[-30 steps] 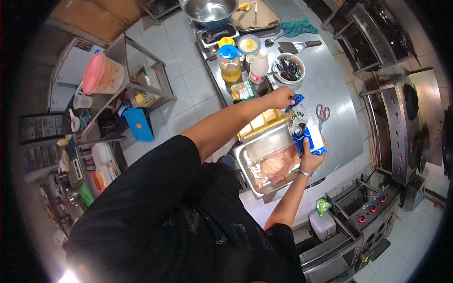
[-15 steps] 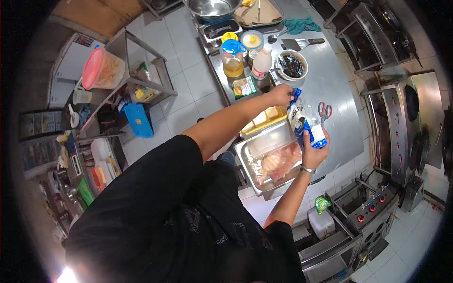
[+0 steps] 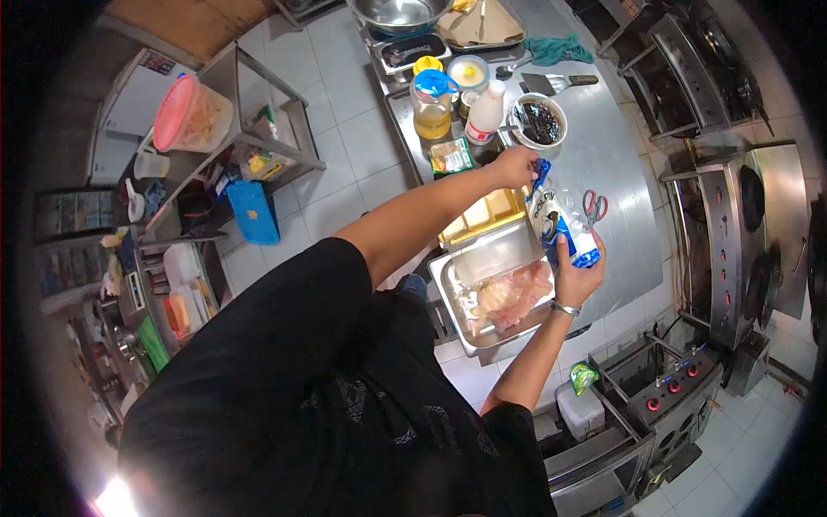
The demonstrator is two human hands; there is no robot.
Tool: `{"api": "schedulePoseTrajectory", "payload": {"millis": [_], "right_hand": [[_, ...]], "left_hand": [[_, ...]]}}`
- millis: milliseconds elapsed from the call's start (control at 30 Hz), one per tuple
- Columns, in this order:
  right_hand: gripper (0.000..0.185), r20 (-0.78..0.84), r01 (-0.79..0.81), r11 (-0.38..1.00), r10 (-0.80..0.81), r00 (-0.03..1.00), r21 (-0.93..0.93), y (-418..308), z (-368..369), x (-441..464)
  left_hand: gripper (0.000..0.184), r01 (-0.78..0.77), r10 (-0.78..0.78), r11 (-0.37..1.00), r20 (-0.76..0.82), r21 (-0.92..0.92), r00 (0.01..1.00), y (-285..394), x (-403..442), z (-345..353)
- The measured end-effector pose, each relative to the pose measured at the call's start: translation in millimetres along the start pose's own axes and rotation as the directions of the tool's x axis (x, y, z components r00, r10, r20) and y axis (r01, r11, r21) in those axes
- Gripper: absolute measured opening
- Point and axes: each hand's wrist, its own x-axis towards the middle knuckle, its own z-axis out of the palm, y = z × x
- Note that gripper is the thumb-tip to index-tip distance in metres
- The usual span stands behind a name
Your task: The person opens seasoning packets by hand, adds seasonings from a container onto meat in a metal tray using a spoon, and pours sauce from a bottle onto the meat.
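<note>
A blue and white plastic packet (image 3: 551, 211) with dark lettering is held over the steel table, beside a tray of raw meat. My left hand (image 3: 517, 167) pinches its upper blue end. My right hand (image 3: 580, 274), with a bracelet on the wrist, grips the lower end, thumb on the front. The raw meat (image 3: 508, 297), pale pink, lies in a metal tray (image 3: 441, 289) below and left of my right hand. Red-handled scissors (image 3: 594, 207) rest just right of the packet. I cannot make out whether the packet's upper end is cut.
Beyond my left hand stand a white bowl of dark contents (image 3: 538, 121), a white bottle (image 3: 487, 112) and a blue-lidded jug (image 3: 433, 103). A yellow-edged container (image 3: 482, 228) sits by the meat tray. A spatula (image 3: 560, 83) and green cloth (image 3: 560, 50) lie farther back.
The view has shifted slightly. Both hands keep their hold on the packet, which stays in nearly the same place and pose.
</note>
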Motion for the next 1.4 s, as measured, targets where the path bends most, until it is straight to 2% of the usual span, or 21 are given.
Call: {"api": "schedulePoseTrajectory", "payload": {"millis": [133,200,300,333,400,500,600,633,700,833,900,933,1000,1033,1100,1233,1300,1400], "right_hand": [[0.054,-0.007,0.057,0.998,-0.057,0.998,-0.027,4.1,4.7,3.4],[0.054,0.003,0.112,0.986,-0.112,0.994,-0.122,3.8,3.7,5.5],[0.054,-0.004,0.077,0.996,-0.077,0.997,-0.049,2.8,6.1,5.8],[0.054,0.001,0.078,0.996,-0.078,0.997,-0.048,2.2,6.4,6.6],[0.053,0.037,0.057,0.996,-0.054,0.998,-0.074,0.0,5.4,8.6],[0.051,0.032,0.155,0.983,-0.153,0.988,-0.099,3.8,11.5,11.9],[0.050,0.038,0.122,0.988,-0.119,0.992,-0.097,1.2,9.9,11.4],[0.050,0.038,0.120,0.988,-0.117,0.992,-0.095,1.8,10.4,10.8],[0.049,0.054,0.099,0.992,-0.095,0.994,-0.079,2.0,9.9,11.3],[0.048,0.041,0.139,0.985,-0.135,0.990,-0.101,-2.6,8.5,10.8],[0.048,0.029,0.121,0.988,-0.119,0.992,-0.095,-1.6,7.9,11.1],[0.048,0.025,0.121,0.989,-0.119,0.993,-0.090,-1.3,10.1,11.8],[0.047,0.030,0.133,0.988,-0.131,0.991,-0.074,-1.8,9.5,11.3],[0.047,0.031,0.135,0.988,-0.133,0.991,-0.075,-2.4,9.4,11.6],[0.047,0.020,0.115,0.987,-0.113,0.993,-0.112,-3.1,8.9,10.3],[0.047,0.021,0.153,0.983,-0.151,0.988,-0.105,1.9,9.9,9.6],[0.047,0.021,0.171,0.976,-0.170,0.985,-0.134,0.8,8.9,9.6],[0.046,0.020,0.132,0.984,-0.131,0.991,-0.121,-3.5,6.7,9.7]], "left_hand": [[0.021,0.098,-0.095,0.992,0.045,-0.077,0.994,-4.7,2.3,2.0],[0.018,0.105,-0.096,0.989,0.088,-0.101,0.991,-7.9,1.8,1.1],[0.013,0.095,-0.072,0.979,0.131,-0.178,0.989,-13.2,-3.9,0.2],[0.013,0.098,-0.076,0.979,0.127,-0.178,0.989,-14.7,-4.8,-0.6],[0.011,0.185,-0.151,0.921,0.122,-0.343,0.981,-19.9,-4.1,1.4],[0.011,0.161,-0.137,0.942,0.103,-0.293,0.985,-15.9,-4.2,6.3],[0.015,0.166,-0.137,0.908,0.102,-0.384,0.985,-22.9,-0.1,6.0],[0.015,0.168,-0.139,0.909,0.103,-0.382,0.985,-25.3,2.0,8.0],[0.017,0.112,-0.101,0.987,0.096,-0.114,0.990,-23.9,3.0,10.5],[0.020,0.096,-0.089,0.986,0.057,-0.139,0.994,-21.3,-1.8,11.8],[0.021,0.164,-0.149,0.948,0.078,-0.273,0.986,-21.5,-1.9,10.6],[0.021,0.162,-0.146,0.950,0.078,-0.267,0.986,-21.6,-1.3,8.7],[0.022,-0.024,0.022,0.998,0.043,0.051,0.999,-14.4,-7.0,7.8],[0.022,-0.024,0.022,0.998,0.041,0.050,0.999,-16.5,-4.7,8.4],[0.021,0.111,-0.102,0.967,0.050,-0.231,0.994,-27.9,1.6,14.1],[0.021,0.107,-0.100,0.985,0.054,-0.137,0.994,-20.0,-0.7,10.3],[0.020,0.062,-0.062,0.998,0.058,0.007,0.996,-10.9,-6.6,4.1],[0.026,0.023,-0.020,0.996,0.036,-0.091,0.999,-13.6,-9.6,8.2]]}}
